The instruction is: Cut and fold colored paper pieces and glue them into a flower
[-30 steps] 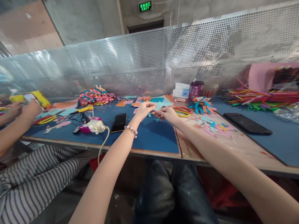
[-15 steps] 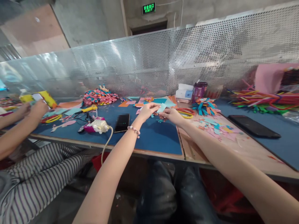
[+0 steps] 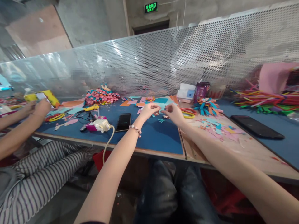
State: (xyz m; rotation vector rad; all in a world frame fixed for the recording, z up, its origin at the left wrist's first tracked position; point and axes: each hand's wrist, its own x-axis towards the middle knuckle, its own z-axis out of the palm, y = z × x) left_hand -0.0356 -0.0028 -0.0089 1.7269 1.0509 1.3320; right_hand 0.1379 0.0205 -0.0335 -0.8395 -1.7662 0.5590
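Above the blue mat, my left hand has its thumb and fingers pinched together. Pale blue paper shows just past its fingertips, but I cannot tell whether it is held or lies behind. My right hand faces it a short way to the right, fingers curled into a pinch; anything in them is too small to make out. A small teal paper scrap lies on the mat below the hands. Scissors with red and yellow handles rest just right of my right hand.
A black phone and a white power strip with a cable lie left. Paper scraps and a dark tablet-like device are right. A perforated metal screen stands behind. A co-worker's hands hold a phone at far left.
The pale blue paper piece that stood between both hands no longer shows clearly there. My right hand's fingertips have drawn slightly apart from the left hand. The view has shifted a little.
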